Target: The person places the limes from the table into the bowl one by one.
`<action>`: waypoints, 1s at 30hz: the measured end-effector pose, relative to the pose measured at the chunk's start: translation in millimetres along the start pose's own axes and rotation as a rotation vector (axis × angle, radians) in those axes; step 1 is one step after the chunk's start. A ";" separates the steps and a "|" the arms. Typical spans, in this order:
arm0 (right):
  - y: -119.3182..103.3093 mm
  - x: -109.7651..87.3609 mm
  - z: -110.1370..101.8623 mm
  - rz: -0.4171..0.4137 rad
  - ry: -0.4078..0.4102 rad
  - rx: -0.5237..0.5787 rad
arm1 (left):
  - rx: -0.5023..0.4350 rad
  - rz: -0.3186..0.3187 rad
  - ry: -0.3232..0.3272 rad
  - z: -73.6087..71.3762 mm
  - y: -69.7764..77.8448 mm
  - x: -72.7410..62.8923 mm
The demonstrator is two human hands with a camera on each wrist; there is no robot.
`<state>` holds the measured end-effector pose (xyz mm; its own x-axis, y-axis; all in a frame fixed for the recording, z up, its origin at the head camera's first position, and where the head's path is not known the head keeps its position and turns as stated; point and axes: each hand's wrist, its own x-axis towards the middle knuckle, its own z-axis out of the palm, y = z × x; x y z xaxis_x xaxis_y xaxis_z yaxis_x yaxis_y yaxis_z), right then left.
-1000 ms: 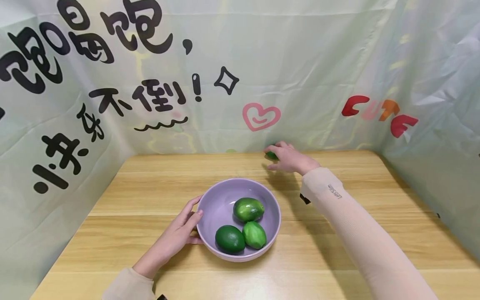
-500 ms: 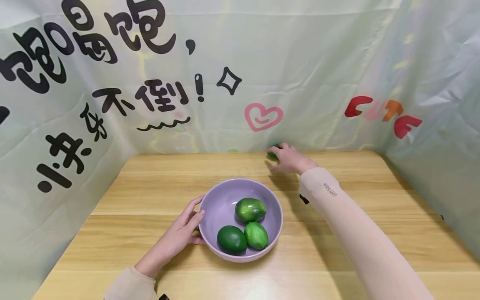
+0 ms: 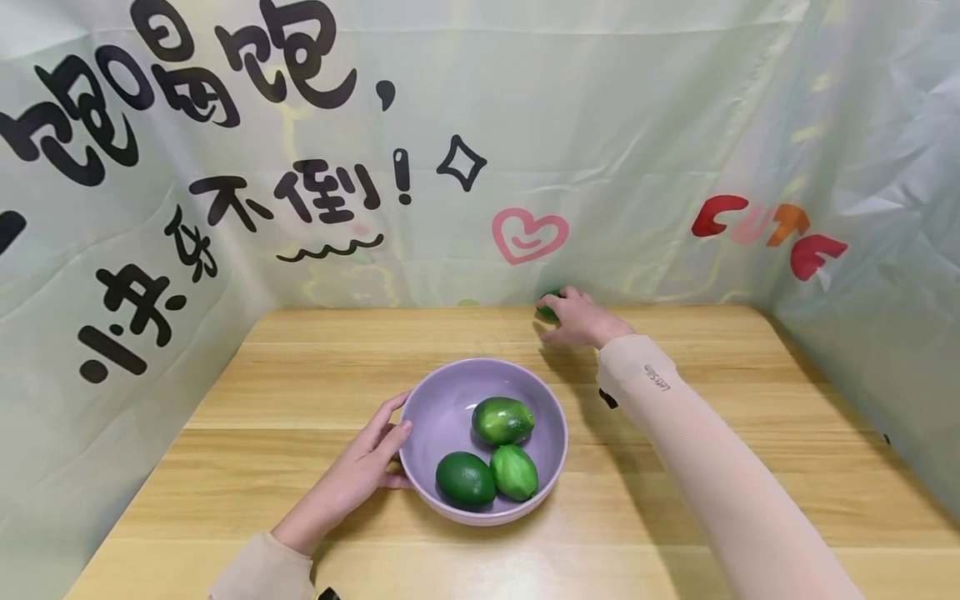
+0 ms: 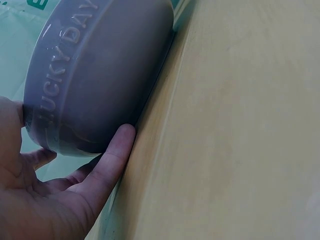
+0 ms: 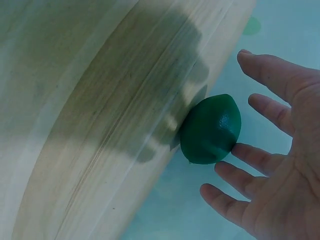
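My left hand (image 3: 360, 467) holds the side of a purple bowl (image 3: 405, 454), thumb at the rim and other fingers against the outer wall. The left wrist view shows raised lettering on the bowl (image 4: 115, 75) and a fingertip low on its side. Inside lie a dark green avocado-like fruit (image 3: 465, 479), a bright green ribbed fruit (image 3: 514, 472) and a larger glossy green fruit (image 3: 502, 421). At the table's back edge, my right hand (image 3: 577, 321) reaches over a lime-like green fruit (image 5: 211, 129). Its fingers are spread in the right wrist view, with some fingertips at the fruit's side.
The wooden table (image 3: 315, 358) ends at a pale green cloth backdrop (image 3: 615, 150) with black writing and a pink heart. Similar cloth hangs on the left and right sides. The bowl stands near the middle front of the table.
The head view has turned slightly, shifting the scene a little to the right. My right forearm has swung slightly left, its fingers still over the fruit. My left hand stays at the bowl.
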<state>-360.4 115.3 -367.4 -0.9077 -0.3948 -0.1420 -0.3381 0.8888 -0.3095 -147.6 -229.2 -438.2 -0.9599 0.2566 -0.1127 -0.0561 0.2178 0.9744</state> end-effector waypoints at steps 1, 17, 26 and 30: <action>-0.1 0.8 -0.1 0.001 0.004 0.000 | -0.001 -0.001 0.002 0.0 0.0 0.0; 1.9 11.8 3.1 0.006 0.005 -0.074 | 0.005 -0.003 -0.006 -0.5 -1.7 -1.0; 21.1 16.4 15.0 -0.070 0.014 -0.075 | 0.005 0.000 -0.009 0.4 -2.1 0.7; 25.4 20.0 15.7 -0.097 -0.004 -0.086 | 0.001 0.007 -0.014 -0.2 -0.5 0.0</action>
<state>-383.3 126.3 -392.8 -0.8686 -0.4810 -0.1193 -0.4448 0.8628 -0.2405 -147.6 -229.5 -438.7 -0.9565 0.2710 -0.1082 -0.0489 0.2166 0.9750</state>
